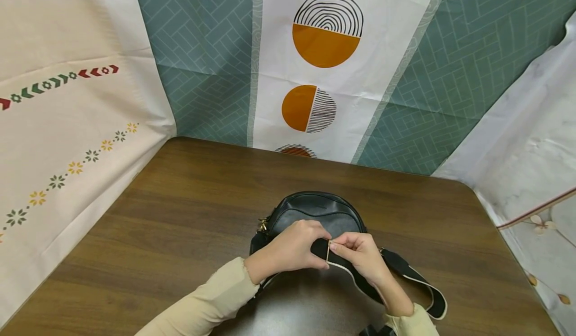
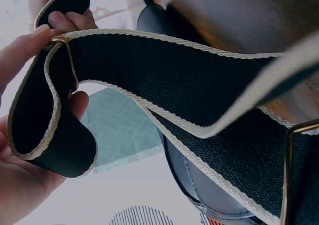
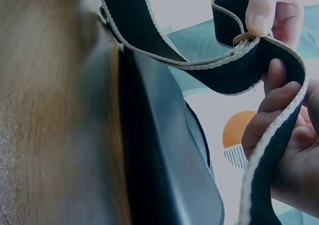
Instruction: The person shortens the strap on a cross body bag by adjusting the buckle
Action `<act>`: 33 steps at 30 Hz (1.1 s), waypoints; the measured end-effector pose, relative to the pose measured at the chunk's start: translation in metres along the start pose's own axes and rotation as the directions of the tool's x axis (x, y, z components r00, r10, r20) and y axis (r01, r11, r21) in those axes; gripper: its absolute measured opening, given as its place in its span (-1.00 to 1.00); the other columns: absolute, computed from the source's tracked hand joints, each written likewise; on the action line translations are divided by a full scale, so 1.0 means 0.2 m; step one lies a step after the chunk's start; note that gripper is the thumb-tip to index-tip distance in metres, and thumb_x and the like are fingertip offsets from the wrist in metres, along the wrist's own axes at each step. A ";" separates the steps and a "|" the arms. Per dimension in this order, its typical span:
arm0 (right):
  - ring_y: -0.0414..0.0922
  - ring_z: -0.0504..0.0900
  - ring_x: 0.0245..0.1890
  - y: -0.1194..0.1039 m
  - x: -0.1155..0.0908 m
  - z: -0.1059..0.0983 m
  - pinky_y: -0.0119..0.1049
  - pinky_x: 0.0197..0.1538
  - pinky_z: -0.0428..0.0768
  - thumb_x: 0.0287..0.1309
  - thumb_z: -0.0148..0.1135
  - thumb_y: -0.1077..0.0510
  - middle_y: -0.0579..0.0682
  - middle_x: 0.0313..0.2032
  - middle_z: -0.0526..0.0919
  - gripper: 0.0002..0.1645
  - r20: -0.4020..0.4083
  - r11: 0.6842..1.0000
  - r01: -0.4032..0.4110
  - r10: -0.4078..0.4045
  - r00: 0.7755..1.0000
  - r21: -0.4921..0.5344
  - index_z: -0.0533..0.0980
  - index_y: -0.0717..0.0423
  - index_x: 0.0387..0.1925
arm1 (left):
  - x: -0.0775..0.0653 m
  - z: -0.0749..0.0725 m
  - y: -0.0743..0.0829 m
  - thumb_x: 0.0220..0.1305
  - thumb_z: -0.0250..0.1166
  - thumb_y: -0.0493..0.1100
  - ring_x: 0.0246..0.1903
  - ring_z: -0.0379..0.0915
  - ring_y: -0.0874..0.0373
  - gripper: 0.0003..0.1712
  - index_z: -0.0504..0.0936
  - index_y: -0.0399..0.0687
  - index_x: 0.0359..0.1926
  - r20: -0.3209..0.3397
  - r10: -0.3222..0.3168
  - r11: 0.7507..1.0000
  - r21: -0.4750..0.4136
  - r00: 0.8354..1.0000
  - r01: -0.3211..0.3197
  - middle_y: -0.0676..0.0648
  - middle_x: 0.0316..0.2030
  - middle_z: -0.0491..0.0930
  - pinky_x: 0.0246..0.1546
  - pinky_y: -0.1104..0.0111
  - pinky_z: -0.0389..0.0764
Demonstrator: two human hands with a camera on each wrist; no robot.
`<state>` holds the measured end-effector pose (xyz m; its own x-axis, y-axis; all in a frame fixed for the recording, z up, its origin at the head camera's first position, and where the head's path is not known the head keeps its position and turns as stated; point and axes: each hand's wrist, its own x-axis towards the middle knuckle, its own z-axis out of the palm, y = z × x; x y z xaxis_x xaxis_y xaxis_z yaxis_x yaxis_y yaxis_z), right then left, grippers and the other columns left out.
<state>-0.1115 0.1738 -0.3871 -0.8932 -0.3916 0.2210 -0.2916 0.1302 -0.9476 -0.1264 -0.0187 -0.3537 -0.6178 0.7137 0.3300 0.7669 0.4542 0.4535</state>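
Observation:
A black crossbody bag (image 1: 317,216) lies on the table, its wide black strap (image 2: 149,56) edged in cream and raised in front of it. My left hand (image 1: 294,246) grips a folded loop of this strap, thumb on the gold slide buckle (image 2: 67,56) and fingers beneath. Just right of the buckle, my right hand (image 1: 360,256) pinches the strap between thumb and forefinger. Seen from the right wrist, the right hand's other fingers (image 3: 274,105) curl beside the strap. Another gold bar (image 2: 288,175) crosses the webbing in the left wrist view.
The brown wooden table (image 1: 180,201) extends around the bag. To the right, a slack length of strap (image 1: 436,296) curves over the tabletop. A gold clasp (image 1: 263,223) sits at the bag's left side. Patterned cloths (image 1: 202,76) hang behind the table and along both sides.

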 end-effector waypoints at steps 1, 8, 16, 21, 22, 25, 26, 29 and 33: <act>-0.29 0.47 -0.53 0.00 0.00 0.00 -0.44 -0.50 0.43 0.00 0.19 0.39 -0.08 -0.54 0.62 -0.87 0.007 1.000 -0.004 0.004 1.000 -0.008 0.49 0.49 -0.44 | 0.00 0.00 0.00 -0.23 0.48 -0.04 -0.22 0.47 0.18 -0.51 0.62 -0.18 -0.22 -0.001 -0.001 1.000 -0.010 1.000 0.001 -0.01 -0.27 0.56 -0.14 0.47 0.41; -0.20 0.54 -0.36 -0.01 -0.02 -0.01 -0.33 -0.30 0.51 -0.17 0.36 0.32 0.08 -0.31 0.59 -0.44 0.102 0.995 -0.015 0.025 0.994 -0.095 0.34 0.35 -0.08 | -0.01 0.01 -0.02 -0.15 0.44 0.01 -0.22 0.45 0.30 -0.49 0.54 -0.11 -0.15 -0.037 -0.005 1.000 0.000 0.999 0.005 0.05 -0.24 0.56 -0.14 0.39 0.37; -0.08 0.42 0.02 -0.02 -0.02 0.04 -0.23 0.03 0.38 -0.32 0.48 0.15 0.05 0.00 0.50 -0.24 0.046 0.931 0.043 -0.028 0.999 -0.362 0.39 0.23 0.03 | -0.02 0.01 -0.03 -0.15 0.44 0.00 -0.21 0.44 0.28 -0.47 0.50 -0.13 -0.14 -0.042 -0.023 0.997 -0.078 0.999 0.020 0.03 -0.23 0.55 -0.12 0.48 0.38; -0.17 0.51 -0.29 -0.02 -0.02 0.06 -0.35 -0.32 0.50 -0.34 0.50 0.14 0.06 -0.14 0.55 -0.25 0.001 0.933 0.025 -0.026 1.000 -0.359 0.41 0.22 0.00 | -0.02 0.01 -0.04 -0.17 0.45 -0.04 -0.19 0.43 0.28 -0.46 0.49 -0.12 -0.13 -0.021 -0.056 0.991 -0.126 0.998 0.053 0.03 -0.20 0.54 -0.13 0.50 0.38; -0.19 0.50 -0.35 -0.01 -0.02 0.06 -0.36 -0.39 0.50 -0.34 0.50 0.15 0.06 -0.17 0.56 -0.27 -0.008 0.933 0.025 -0.030 1.000 -0.359 0.42 0.22 -0.02 | -0.02 0.01 -0.04 -0.18 0.46 -0.04 -0.18 0.42 0.28 -0.44 0.48 -0.12 -0.12 -0.016 -0.059 0.988 -0.141 0.998 0.056 0.02 -0.19 0.54 -0.14 0.51 0.38; -0.21 0.50 -0.40 0.00 -0.02 0.07 -0.36 -0.44 0.51 -0.33 0.48 0.20 0.04 -0.23 0.56 -0.35 -0.034 0.931 0.038 -0.054 0.998 -0.362 0.44 0.21 -0.07 | -0.02 0.01 -0.05 -0.21 0.46 -0.01 -0.20 0.41 0.30 -0.38 0.46 -0.12 -0.09 -0.005 -0.063 0.979 -0.196 0.998 0.061 0.02 -0.18 0.53 -0.16 0.51 0.39; -0.22 0.51 -0.40 0.00 -0.02 0.07 -0.36 -0.44 0.51 -0.32 0.48 0.22 0.03 -0.25 0.57 -0.37 -0.044 0.930 0.044 -0.064 0.997 -0.364 0.44 0.20 -0.09 | -0.02 0.00 -0.06 -0.22 0.46 0.01 -0.22 0.41 0.30 -0.35 0.45 -0.12 -0.07 -0.003 -0.068 0.974 -0.217 0.998 0.066 0.03 -0.19 0.53 -0.17 0.51 0.39; -0.23 0.50 -0.43 0.02 -0.02 0.07 -0.35 -0.47 0.51 -0.31 0.46 0.27 0.02 -0.29 0.58 -0.41 -0.064 0.933 0.061 -0.089 0.994 -0.353 0.45 0.18 -0.11 | -0.03 0.00 -0.07 -0.25 0.47 0.03 -0.25 0.40 0.29 -0.27 0.43 -0.14 -0.02 -0.002 -0.102 0.958 -0.268 0.995 0.098 0.02 -0.20 0.52 -0.22 0.50 0.40; -0.23 0.49 -0.46 0.03 -0.02 0.07 -0.36 -0.50 0.49 -0.30 0.46 0.27 0.00 -0.34 0.58 -0.39 -0.064 0.945 0.074 -0.100 0.993 -0.320 0.43 0.15 -0.09 | -0.05 -0.02 -0.09 -0.24 0.47 0.04 -0.18 0.41 0.21 -0.19 0.37 -0.16 0.07 0.000 -0.164 0.947 -0.280 0.987 0.157 -0.04 -0.14 0.51 -0.20 0.45 0.42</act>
<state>-0.1055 0.1636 -0.3971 -0.8798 -0.3436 0.3286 -0.4511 0.3852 -0.8050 -0.1345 -0.0363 -0.3618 -0.7350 0.6297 0.2514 0.5806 0.3931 0.7130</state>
